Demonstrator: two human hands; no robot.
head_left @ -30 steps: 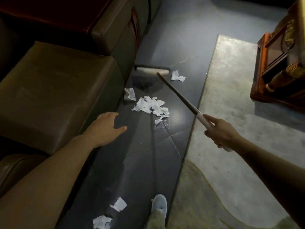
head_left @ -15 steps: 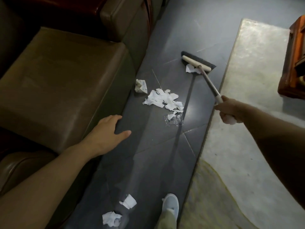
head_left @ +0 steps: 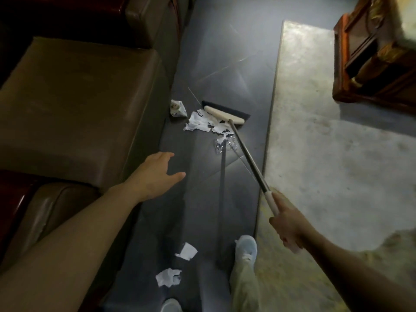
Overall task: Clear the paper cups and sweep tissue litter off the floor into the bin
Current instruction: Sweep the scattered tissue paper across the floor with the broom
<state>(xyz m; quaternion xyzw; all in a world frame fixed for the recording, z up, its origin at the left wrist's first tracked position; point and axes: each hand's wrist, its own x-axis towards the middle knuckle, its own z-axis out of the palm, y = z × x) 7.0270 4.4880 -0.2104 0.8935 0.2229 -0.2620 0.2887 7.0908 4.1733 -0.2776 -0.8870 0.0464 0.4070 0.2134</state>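
My right hand grips the white end of a long broom handle. The broom head lies on the dark tiles, pressed against the far side of a heap of torn white tissue. A crumpled tissue wad sits by the sofa base, and a clear plastic wrapper lies just nearer than the heap. Two more tissue scraps lie close to my feet. My left hand hovers open over the floor beside the sofa, holding nothing.
A brown leather sofa lines the left of the tiled strip. A pale rug covers the floor on the right, with a carved wooden cabinet at the far right. My light shoe stands on the tiles near the rug edge.
The broom head has been drawn nearer and left, from beside a lone scrap into the main tissue heap, carrying that scrap along. My right hand has pulled back toward me.
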